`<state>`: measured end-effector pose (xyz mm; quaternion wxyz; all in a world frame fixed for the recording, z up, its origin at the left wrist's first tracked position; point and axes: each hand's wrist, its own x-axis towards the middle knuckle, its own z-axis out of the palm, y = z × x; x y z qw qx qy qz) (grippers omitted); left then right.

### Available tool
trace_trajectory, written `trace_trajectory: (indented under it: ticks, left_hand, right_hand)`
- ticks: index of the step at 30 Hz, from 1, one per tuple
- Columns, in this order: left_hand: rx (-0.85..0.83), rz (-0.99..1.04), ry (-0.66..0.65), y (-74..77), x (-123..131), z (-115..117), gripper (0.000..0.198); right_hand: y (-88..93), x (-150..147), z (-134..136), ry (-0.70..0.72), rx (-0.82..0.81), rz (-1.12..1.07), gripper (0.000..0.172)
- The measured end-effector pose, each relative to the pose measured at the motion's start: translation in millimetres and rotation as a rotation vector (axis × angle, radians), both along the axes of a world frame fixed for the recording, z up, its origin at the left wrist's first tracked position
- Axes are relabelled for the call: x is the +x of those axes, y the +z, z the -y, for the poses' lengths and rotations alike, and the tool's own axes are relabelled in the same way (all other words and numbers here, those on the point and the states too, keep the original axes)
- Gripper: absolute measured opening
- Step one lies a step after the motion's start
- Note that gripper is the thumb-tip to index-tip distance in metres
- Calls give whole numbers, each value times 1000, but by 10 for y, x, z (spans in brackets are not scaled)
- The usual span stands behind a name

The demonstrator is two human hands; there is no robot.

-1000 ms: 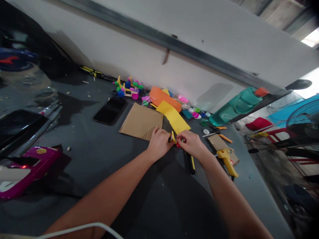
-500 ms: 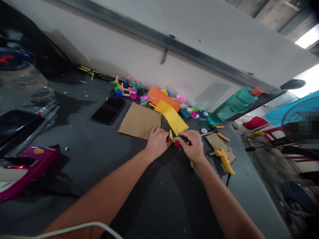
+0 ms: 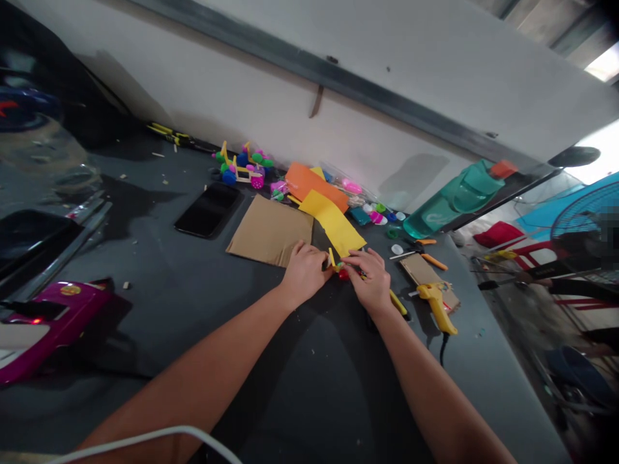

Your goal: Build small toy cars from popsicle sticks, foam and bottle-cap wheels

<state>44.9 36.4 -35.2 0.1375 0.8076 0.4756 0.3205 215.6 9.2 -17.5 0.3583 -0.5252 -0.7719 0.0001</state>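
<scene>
My left hand [image 3: 305, 274] is closed at the front edge of a brown cardboard sheet [image 3: 271, 231], its fingertips at a small yellow piece [image 3: 331, 257]. My right hand [image 3: 370, 277] is closed on the other side, fingertips at the same small assembly, which has green and red parts [image 3: 343, 274]. Details between the fingers are too small to make out. A yellow sheet [image 3: 333, 222] lies just beyond the hands. A yellow-and-black tool [image 3: 398, 302] lies beside my right wrist.
A black phone [image 3: 207, 209] lies left of the cardboard. Colourful small models [image 3: 243, 165] stand by the wall. On the right are a teal bottle [image 3: 452, 200], orange-handled pliers [image 3: 434, 261] and a yellow glue gun [image 3: 438, 308]. A magenta device [image 3: 58, 322] sits at the left.
My right hand has shifted slightly left and its fingers have straightened a little. The yellow-and-black tool now shows to the right of my wrist instead of below the hand. The view has shifted slightly.
</scene>
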Motion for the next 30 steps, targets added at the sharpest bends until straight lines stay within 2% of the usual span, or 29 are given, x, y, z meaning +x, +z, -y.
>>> trace_trajectory:
  ticks: [13,30]
  left_hand:
    - [6,17,-4,-16,2,-5,17]
    - [24,47,-1,5,-1,9,14]
  right_hand:
    - [-31,15,-24,92,74,-40,13]
    - [-23,-25,-25,119,95,-41,15]
